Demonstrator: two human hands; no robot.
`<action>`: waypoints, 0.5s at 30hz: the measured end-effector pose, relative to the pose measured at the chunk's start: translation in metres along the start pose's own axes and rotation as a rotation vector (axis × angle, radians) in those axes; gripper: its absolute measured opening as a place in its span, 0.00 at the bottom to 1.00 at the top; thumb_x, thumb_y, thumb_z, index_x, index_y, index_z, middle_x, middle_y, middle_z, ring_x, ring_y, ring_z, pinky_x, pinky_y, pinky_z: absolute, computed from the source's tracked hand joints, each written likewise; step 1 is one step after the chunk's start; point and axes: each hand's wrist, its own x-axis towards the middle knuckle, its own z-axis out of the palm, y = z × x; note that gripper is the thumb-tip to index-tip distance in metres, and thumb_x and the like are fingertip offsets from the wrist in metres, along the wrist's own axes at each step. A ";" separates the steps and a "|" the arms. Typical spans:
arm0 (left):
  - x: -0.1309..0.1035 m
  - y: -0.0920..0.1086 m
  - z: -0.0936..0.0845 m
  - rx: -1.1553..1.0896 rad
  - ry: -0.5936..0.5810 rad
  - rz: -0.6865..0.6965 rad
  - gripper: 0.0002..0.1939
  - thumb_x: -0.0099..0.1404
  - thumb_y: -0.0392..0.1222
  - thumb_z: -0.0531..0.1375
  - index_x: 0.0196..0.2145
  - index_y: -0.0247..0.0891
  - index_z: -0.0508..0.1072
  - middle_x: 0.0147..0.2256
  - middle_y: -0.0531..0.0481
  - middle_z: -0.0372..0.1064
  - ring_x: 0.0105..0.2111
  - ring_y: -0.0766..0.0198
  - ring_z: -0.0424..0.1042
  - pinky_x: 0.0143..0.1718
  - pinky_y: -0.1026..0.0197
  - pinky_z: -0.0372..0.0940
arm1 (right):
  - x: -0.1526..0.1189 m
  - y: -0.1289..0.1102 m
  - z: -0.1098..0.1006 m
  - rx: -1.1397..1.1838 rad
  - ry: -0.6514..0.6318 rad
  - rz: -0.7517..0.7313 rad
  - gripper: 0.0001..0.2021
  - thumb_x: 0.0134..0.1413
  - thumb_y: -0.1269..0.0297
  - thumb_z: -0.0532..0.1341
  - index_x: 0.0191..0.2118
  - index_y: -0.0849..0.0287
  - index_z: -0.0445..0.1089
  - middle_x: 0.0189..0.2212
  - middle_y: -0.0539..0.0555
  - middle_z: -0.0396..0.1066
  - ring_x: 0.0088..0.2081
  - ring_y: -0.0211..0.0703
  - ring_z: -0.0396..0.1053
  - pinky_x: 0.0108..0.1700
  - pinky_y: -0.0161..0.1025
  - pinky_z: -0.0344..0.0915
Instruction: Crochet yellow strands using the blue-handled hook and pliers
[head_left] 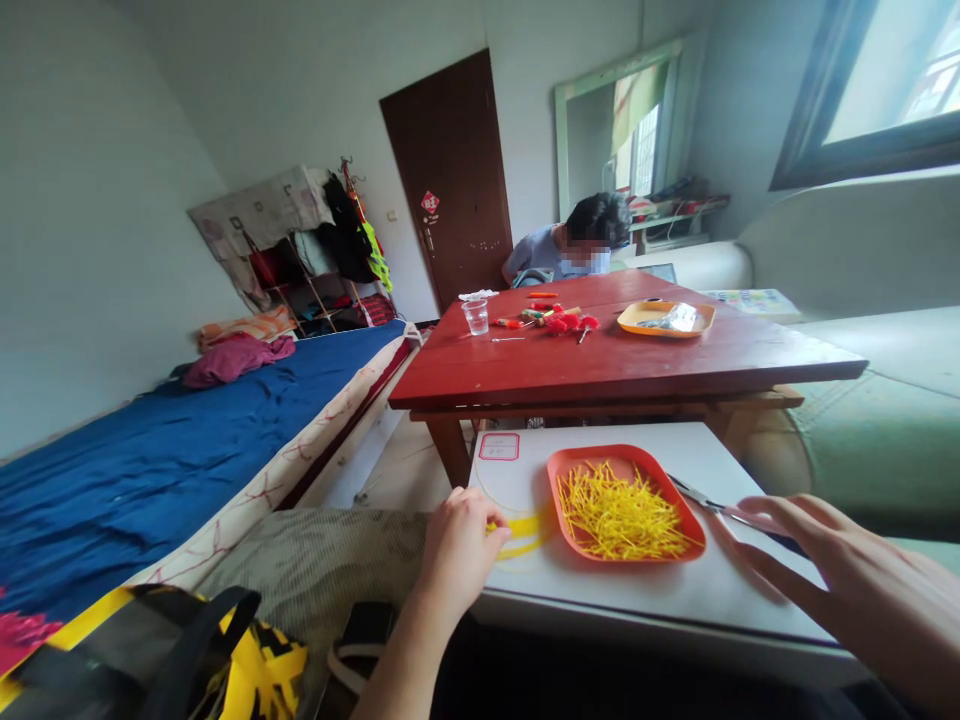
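Note:
My left hand [466, 545] is closed, thumb against the fingers, on a bundle of thin yellow strands [527, 527]. Their free ends stick out to the right over a white box top [517, 590]. Just right of them is an orange-red tray [555, 480] heaped with short cut yellow pieces [622, 510]. At the tray's right side lies a pair of scissors [697, 495], blades pointing away to the left. Over the handle end is my right hand [832, 560], thumb and fingers stretched apart; whether it touches the handles I cannot tell.
Beyond the box stands a red table [600, 375] with a clear plastic cup [475, 317], red fluffy pieces [566, 320] and a yellow tray [667, 333]. A person [562, 245] sits behind it. Left are a blue-covered bed [225, 420] and a black-and-yellow bag [142, 650].

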 end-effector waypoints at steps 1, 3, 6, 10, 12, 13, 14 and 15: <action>0.000 0.001 0.002 0.005 -0.003 0.004 0.07 0.51 0.30 0.60 0.20 0.38 0.75 0.27 0.50 0.71 0.32 0.58 0.66 0.34 0.58 0.59 | 0.000 0.000 0.001 0.008 -0.045 0.018 0.30 0.44 0.44 0.43 0.46 0.57 0.66 0.47 0.61 0.67 0.42 0.56 0.71 0.41 0.49 0.68; 0.001 0.003 0.003 0.013 -0.002 0.012 0.07 0.50 0.29 0.60 0.21 0.38 0.74 0.27 0.50 0.71 0.32 0.58 0.65 0.35 0.58 0.58 | -0.001 -0.001 0.001 0.022 -0.072 0.022 0.29 0.47 0.45 0.42 0.48 0.55 0.65 0.49 0.60 0.66 0.44 0.54 0.70 0.44 0.49 0.67; 0.000 0.004 0.003 0.017 0.010 0.025 0.08 0.50 0.27 0.59 0.19 0.38 0.73 0.26 0.49 0.71 0.32 0.56 0.64 0.35 0.56 0.56 | -0.003 -0.006 -0.002 0.037 -0.090 0.011 0.31 0.46 0.47 0.40 0.49 0.57 0.65 0.49 0.62 0.66 0.44 0.54 0.70 0.45 0.49 0.67; -0.001 0.005 0.004 -0.050 0.035 0.039 0.10 0.50 0.26 0.58 0.17 0.38 0.72 0.24 0.49 0.70 0.30 0.57 0.63 0.34 0.56 0.55 | -0.006 -0.015 -0.007 0.045 -0.085 0.056 0.34 0.42 0.46 0.40 0.47 0.61 0.68 0.49 0.64 0.67 0.43 0.56 0.71 0.45 0.51 0.66; -0.001 0.004 0.004 -0.120 0.062 0.031 0.11 0.49 0.25 0.58 0.16 0.38 0.71 0.23 0.50 0.69 0.30 0.58 0.63 0.33 0.58 0.54 | -0.006 -0.016 -0.008 0.051 -0.080 0.054 0.35 0.41 0.45 0.39 0.47 0.61 0.68 0.49 0.63 0.68 0.44 0.56 0.71 0.45 0.51 0.66; 0.000 0.004 0.004 -0.163 0.081 0.022 0.11 0.49 0.25 0.58 0.15 0.38 0.70 0.22 0.50 0.68 0.29 0.58 0.63 0.32 0.58 0.54 | -0.006 -0.016 -0.008 0.056 -0.074 0.058 0.36 0.41 0.45 0.39 0.47 0.61 0.68 0.49 0.63 0.68 0.44 0.56 0.71 0.44 0.50 0.67; 0.001 0.003 0.004 -0.211 0.104 0.010 0.11 0.48 0.25 0.58 0.15 0.38 0.69 0.22 0.51 0.68 0.29 0.59 0.63 0.31 0.59 0.54 | -0.005 -0.016 -0.007 0.063 -0.066 0.061 0.36 0.40 0.45 0.40 0.47 0.61 0.69 0.48 0.63 0.68 0.43 0.56 0.71 0.43 0.51 0.68; 0.003 0.003 0.003 -0.264 0.130 -0.003 0.11 0.48 0.26 0.59 0.15 0.37 0.69 0.22 0.51 0.67 0.27 0.60 0.62 0.30 0.60 0.54 | -0.005 -0.014 -0.006 0.072 -0.047 0.054 0.36 0.40 0.45 0.40 0.46 0.61 0.69 0.47 0.62 0.69 0.41 0.56 0.72 0.41 0.51 0.69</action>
